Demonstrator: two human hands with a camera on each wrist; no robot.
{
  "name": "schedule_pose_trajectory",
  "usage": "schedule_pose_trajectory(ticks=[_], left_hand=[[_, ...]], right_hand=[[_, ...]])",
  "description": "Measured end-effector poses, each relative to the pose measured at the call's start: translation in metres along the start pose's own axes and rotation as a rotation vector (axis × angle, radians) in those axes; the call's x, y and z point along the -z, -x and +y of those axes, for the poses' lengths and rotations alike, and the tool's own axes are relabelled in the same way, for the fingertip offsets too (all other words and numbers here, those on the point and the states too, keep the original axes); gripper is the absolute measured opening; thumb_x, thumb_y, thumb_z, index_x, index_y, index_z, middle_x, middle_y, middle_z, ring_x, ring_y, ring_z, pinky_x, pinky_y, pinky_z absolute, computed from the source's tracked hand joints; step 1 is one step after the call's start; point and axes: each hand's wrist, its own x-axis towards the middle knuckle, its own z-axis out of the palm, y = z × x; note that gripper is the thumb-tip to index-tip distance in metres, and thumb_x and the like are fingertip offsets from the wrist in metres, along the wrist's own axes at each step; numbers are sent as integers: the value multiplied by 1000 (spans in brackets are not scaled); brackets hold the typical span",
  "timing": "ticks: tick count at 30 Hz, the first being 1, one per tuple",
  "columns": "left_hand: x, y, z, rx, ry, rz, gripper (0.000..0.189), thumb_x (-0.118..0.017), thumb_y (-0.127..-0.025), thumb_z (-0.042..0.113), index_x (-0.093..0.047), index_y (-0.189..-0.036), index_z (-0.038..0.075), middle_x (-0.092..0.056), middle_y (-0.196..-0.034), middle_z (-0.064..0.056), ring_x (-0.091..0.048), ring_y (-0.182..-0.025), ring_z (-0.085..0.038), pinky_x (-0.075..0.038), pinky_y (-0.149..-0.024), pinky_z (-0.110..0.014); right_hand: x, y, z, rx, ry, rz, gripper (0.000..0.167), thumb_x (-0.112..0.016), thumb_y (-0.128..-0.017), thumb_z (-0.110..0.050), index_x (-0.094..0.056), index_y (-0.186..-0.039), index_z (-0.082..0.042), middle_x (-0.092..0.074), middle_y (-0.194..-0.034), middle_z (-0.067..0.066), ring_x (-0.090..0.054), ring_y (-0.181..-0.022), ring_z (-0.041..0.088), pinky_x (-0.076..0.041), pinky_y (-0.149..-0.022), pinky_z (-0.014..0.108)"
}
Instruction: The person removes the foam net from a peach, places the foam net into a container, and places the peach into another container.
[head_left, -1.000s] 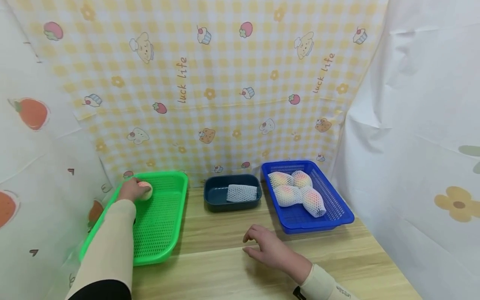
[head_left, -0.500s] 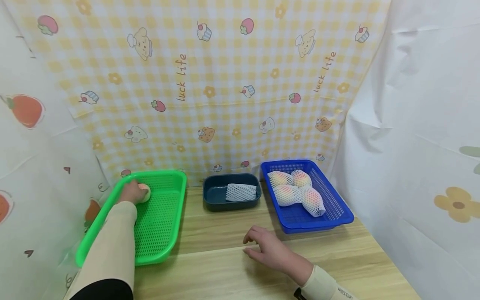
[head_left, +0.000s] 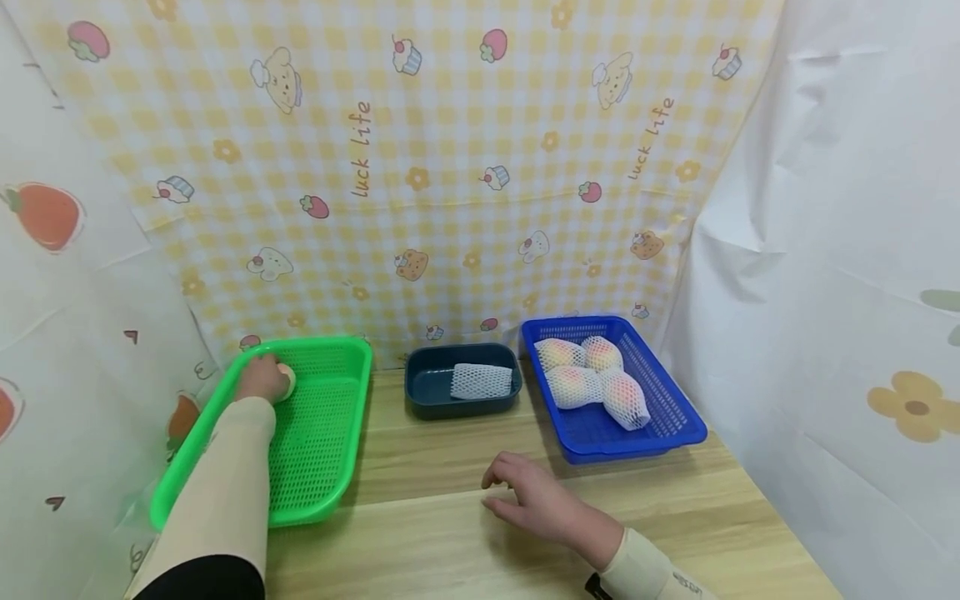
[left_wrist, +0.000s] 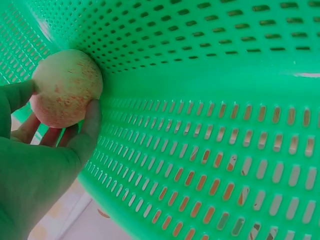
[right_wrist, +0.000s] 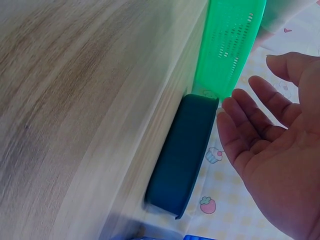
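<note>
In the head view, my left hand (head_left: 262, 380) reaches into the back left corner of a green plastic basket (head_left: 365, 417). Its thumb and fingers grip a round, pale peach with reddish speckles (left_wrist: 67, 87), which sits against the perforated wall in the left wrist view. From the head, most of the peach is hidden behind the hand. My right hand (head_left: 534, 500) hovers over the table front, fingers loosely bent and holding nothing. The right wrist view shows that palm (right_wrist: 285, 155) with its fingers apart.
A dark teal tray (head_left: 427, 408) at the back middle holds a white foam net sleeve (head_left: 482, 382). To its right, a blue basket (head_left: 675, 417) contains several fruits in foam nets (head_left: 573, 387). A checked cloth (head_left: 450, 208) hangs behind the wooden table (head_left: 420, 542).
My left hand has shifted slightly left with the peach, and less of the peach shows past the fingers. My right hand stays nearly still. The head view has tilted a little.
</note>
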Motion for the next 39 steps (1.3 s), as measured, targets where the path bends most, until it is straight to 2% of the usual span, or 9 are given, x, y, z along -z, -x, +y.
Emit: schedule_pose_trajectory(ticks=[6,11,15,19,22,27,29,33,39], left_hand=[[0,-1,-3,-2,-42,19,51,-40,-110,9,-43,-149,-23,-44,-142,-51,-48,-129,-69,-45,-107,-75],[1,-4,-4,7,-33,20,55,-40,-109,11,-42,-152,-22,-44,-145,-50,-46,-133,-69,-44,-109,-75],[5,-2,-6,29,1,0,57,-43,-108,11,-38,-155,-22,-42,-148,-50,-44,-136,-68,-44,-110,-74],[14,4,0,56,23,-32,62,-38,-109,15,-32,-157,-24,-37,-151,-52,-41,-138,-69,-42,-112,-74],[23,7,10,56,19,-50,68,-41,-109,20,-26,-159,-25,-28,-155,-54,-33,-141,-72,-39,-114,-75],[33,12,34,10,18,-7,73,-50,-109,22,-25,-159,-24,-7,-160,-58,-24,-144,-74,-35,-116,-78],[34,18,45,-21,21,20,71,-52,-110,23,-29,-159,-22,-10,-159,-58,-25,-143,-75,-34,-115,-79],[36,38,72,-104,20,54,63,-54,-112,28,-41,-158,-14,-28,-158,-51,-34,-142,-71,-37,-113,-79],[29,68,116,-231,91,97,54,-58,-114,29,-52,-155,-5,-46,-159,-36,-45,-145,-57,-40,-115,-73]], right_hand=[[0,1,0,3,9,-6,18,-75,-109,-28,-73,-119,-14,-67,-115,-6,-66,-108,15,-57,-95,33],[1,1,-2,1,14,-4,17,-76,-108,-26,-74,-119,-14,-67,-114,-7,-66,-108,16,-57,-94,32],[1,1,-4,2,20,-7,17,-76,-108,-26,-74,-119,-14,-67,-113,-8,-66,-108,16,-57,-94,32],[2,0,-5,3,19,-15,17,-76,-108,-26,-74,-119,-14,-66,-114,-8,-66,-107,14,-57,-94,32],[3,1,-5,6,6,-11,16,-76,-107,-24,-74,-118,-12,-68,-114,-4,-66,-107,16,-57,-94,32],[5,2,-4,13,-15,6,14,-77,-107,-20,-73,-117,-11,-69,-114,2,-69,-108,23,-58,-95,33],[6,3,-4,16,-12,13,15,-77,-107,-20,-74,-117,-11,-69,-114,-1,-69,-109,24,-58,-95,34],[7,4,-3,20,-7,15,16,-77,-107,-21,-74,-118,-11,-68,-115,-3,-69,-109,25,-59,-95,34],[14,6,-3,-10,-4,31,15,-77,-107,-21,-73,-118,-12,-67,-115,-6,-68,-110,21,-59,-95,36]])
